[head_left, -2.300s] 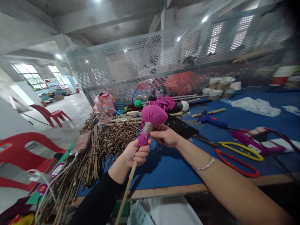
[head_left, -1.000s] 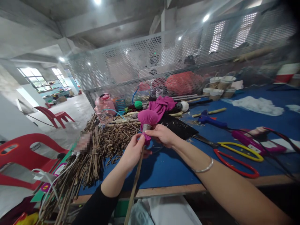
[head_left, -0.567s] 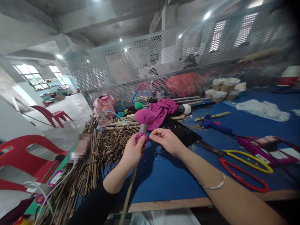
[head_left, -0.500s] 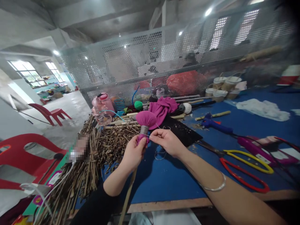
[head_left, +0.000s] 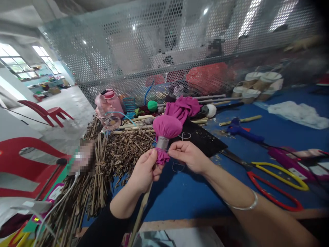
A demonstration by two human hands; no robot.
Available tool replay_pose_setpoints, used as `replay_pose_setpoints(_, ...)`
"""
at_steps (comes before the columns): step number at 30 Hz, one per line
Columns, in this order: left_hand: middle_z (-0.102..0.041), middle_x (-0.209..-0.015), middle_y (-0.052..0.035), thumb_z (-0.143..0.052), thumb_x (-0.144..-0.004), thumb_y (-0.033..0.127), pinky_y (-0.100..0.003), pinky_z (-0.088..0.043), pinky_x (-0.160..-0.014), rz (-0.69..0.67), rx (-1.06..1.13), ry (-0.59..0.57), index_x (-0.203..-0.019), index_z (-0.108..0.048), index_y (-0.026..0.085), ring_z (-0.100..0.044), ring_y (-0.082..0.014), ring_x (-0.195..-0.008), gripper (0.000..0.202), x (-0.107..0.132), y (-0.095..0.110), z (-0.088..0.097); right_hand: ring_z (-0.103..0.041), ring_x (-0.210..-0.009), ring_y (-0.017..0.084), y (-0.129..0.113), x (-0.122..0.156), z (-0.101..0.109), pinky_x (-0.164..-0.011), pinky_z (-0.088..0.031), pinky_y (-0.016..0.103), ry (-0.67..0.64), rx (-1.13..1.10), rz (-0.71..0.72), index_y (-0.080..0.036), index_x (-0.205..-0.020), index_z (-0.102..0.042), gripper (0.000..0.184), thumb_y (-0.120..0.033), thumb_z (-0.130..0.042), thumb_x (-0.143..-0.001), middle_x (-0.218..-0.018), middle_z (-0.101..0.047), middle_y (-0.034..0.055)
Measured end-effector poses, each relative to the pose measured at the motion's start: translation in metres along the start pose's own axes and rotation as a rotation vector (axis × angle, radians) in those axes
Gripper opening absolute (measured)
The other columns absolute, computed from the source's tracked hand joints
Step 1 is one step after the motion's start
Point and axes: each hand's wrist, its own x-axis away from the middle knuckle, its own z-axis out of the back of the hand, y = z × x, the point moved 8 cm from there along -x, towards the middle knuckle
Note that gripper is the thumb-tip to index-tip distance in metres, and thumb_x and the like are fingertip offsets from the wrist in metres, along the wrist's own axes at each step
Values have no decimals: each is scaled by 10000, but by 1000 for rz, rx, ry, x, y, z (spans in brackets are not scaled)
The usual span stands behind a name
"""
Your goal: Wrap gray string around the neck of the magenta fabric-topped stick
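My left hand point(head_left: 145, 168) is closed round the gathered lower end of a magenta cloth bundle point(head_left: 167, 126), which has a rounded top. A wooden stick point(head_left: 140, 214) runs down from beneath that hand. Grey thread point(head_left: 162, 143) is wound in a band round the bundle's neck. Beside the neck my right hand point(head_left: 189, 156) is closed in a pinch on the thread's loose end, the strand itself barely visible. More thread curls on the blue table point(head_left: 177, 202) below. Behind the bundle lie loose magenta cloth point(head_left: 183, 108) and a black sheet point(head_left: 203, 139).
Dry stems and leaves point(head_left: 123, 151) are heaped at left, next to a pink jug point(head_left: 110, 106). Scissors point(head_left: 277, 185) with red and yellow handles and a blue glue gun point(head_left: 244, 132) lie right. A perforated metal screen point(head_left: 144, 51) stands behind; red chairs point(head_left: 28, 151) are at left.
The view has shifted down and closer. The bundle has tilted, and my right hand has come slightly lower beside its neck, still pinching the thread.
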Motion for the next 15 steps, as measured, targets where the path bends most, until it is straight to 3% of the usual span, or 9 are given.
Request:
replay_pose_setpoints(3, -435, -499, 57, -515, -795, 494, -105, -184, -302, 22, 52, -10, -716, -438, 164, -243, -9, -339, 349, 1, -4, -1, -210, -353, 20, 11, -1, -6, -325, -136, 184, -34, -143, -95, -154, -707, -513, 307, -383, -711, -657, -488, -356, -89)
replay_pose_setpoints(8, -449, -454, 44, -503, -761, 569, -121, -161, -275, 179, 136, -73, -683, -450, 164, -219, -15, -301, 416, -3, -25, -3, -159, -355, 29, 22, -4, -9, -327, -114, 178, -70, -241, -136, -188, -1020, -492, 451, -345, -721, -665, -480, -335, -113)
replay_pose_setpoints(12, -444, -425, 27, -403, -753, 660, -170, -253, -290, 365, 74, -120, -648, -478, 160, -282, -48, -293, 517, -10, -50, -2, -138, -357, 24, 25, -8, -2, -330, -86, 191, -67, -230, -131, -145, -879, -531, 372, -371, -721, -652, -446, -296, -111)
replay_pose_setpoints(15, -574, -598, -41, -367, -786, 646, -219, -437, -491, 202, -99, 57, -710, -569, 126, -503, -99, -484, 563, -15, -34, 15, -140, -351, 23, 25, -8, 5, -328, -82, 197, -22, -159, -142, -136, -794, -528, 336, -374, -718, -653, -433, -277, -112)
